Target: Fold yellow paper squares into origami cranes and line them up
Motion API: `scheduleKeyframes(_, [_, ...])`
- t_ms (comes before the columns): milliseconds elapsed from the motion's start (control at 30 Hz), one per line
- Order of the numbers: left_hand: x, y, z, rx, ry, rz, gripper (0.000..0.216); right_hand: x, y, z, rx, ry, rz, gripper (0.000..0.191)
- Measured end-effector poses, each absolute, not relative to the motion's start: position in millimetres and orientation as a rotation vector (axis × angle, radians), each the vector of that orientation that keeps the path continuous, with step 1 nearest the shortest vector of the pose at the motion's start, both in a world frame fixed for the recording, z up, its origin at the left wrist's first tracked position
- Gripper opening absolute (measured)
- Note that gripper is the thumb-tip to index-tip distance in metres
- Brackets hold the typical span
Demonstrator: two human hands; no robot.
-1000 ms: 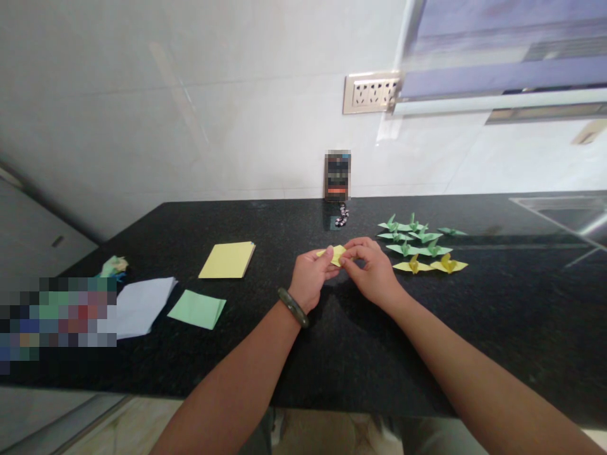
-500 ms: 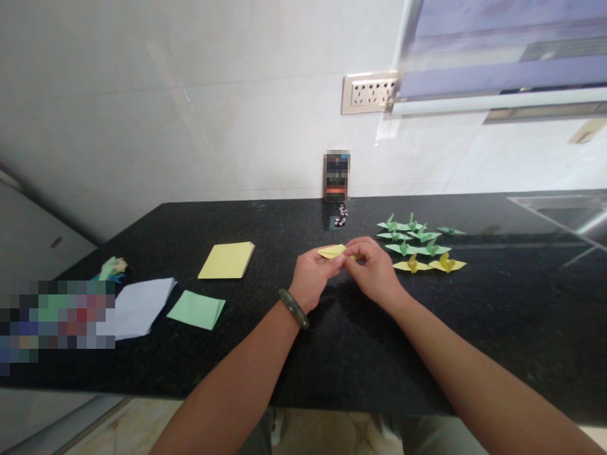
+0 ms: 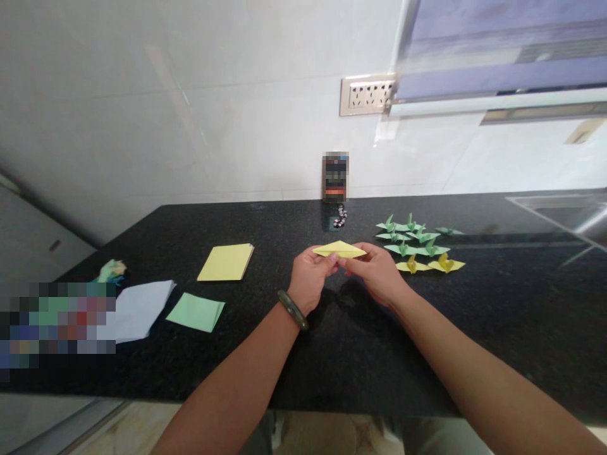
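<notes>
Between my hands, above the dark counter, is a piece of folded yellow paper (image 3: 339, 249) in a long, flat diamond shape. My left hand (image 3: 311, 275) pinches its left half, thumb at the lower middle; a dark green bangle (image 3: 293, 310) circles that wrist. My right hand (image 3: 376, 270) grips the right half, with its thumb close to the left one. Fingers behind the paper are partly hidden. To the right, several green paper cranes (image 3: 403, 249) rest in rows, with two yellow paper cranes (image 3: 446, 263) in front of them.
A stack of yellow paper (image 3: 226, 262), green paper (image 3: 196, 312) and white sheets (image 3: 142, 309) lie left on the black counter (image 3: 360, 366). A phone-like device (image 3: 336, 177) with a beaded strap (image 3: 340, 216) leans on the wall. A socket panel (image 3: 368, 95) is above.
The yellow paper, partly covered by my right fingers before, now shows its whole diamond width. My right hand has shifted slightly rightward along it.
</notes>
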State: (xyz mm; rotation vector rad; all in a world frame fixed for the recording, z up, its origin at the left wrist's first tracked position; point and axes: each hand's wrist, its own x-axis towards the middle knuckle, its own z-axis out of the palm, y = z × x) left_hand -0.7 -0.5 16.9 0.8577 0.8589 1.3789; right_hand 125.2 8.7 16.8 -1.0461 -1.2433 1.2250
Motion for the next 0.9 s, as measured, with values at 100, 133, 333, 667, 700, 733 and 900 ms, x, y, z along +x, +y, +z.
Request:
scheduleKeyframes(100, [-0.5,-1.4,17.3,0.877,0.879,1.385,0.028,125.6,6.5,18.9,-1.032,-1.223,1.252,0.026])
scheduleKeyframes(133, [-0.4,-1.6,17.4,0.885,0.892,1.383,0.028,125.8,6.0,19.7,-1.033,-1.221,1.247,0.025])
scheduleKeyframes(333, [-1.2,-1.6,18.0,0.966,0.963,1.347,0.025,126.9,4.9,23.0,-1.068,-1.241,1.236,0.023])
scheduleKeyframes(667, [-4.3,-3.8,22.9,0.964,0.931,1.350,0.022,129.7,4.8,23.4,-1.034,-1.316,1.283,0.017])
scheduleKeyframes(700, [-5.1,-3.8,23.9,0.945,0.918,1.335,0.022,129.7,4.6,24.0,-1.011,-1.312,1.300,0.017])
scheduleKeyframes(733, [-6.1,-3.6,24.7,0.925,0.908,1.320,0.023,129.5,4.4,24.6,-0.990,-1.304,1.317,0.017])
scheduleKeyframes(900, [-9.1,-1.7,24.7,0.884,0.851,1.288,0.031,125.0,3.1,22.8,-0.949,-1.135,1.394,0.021])
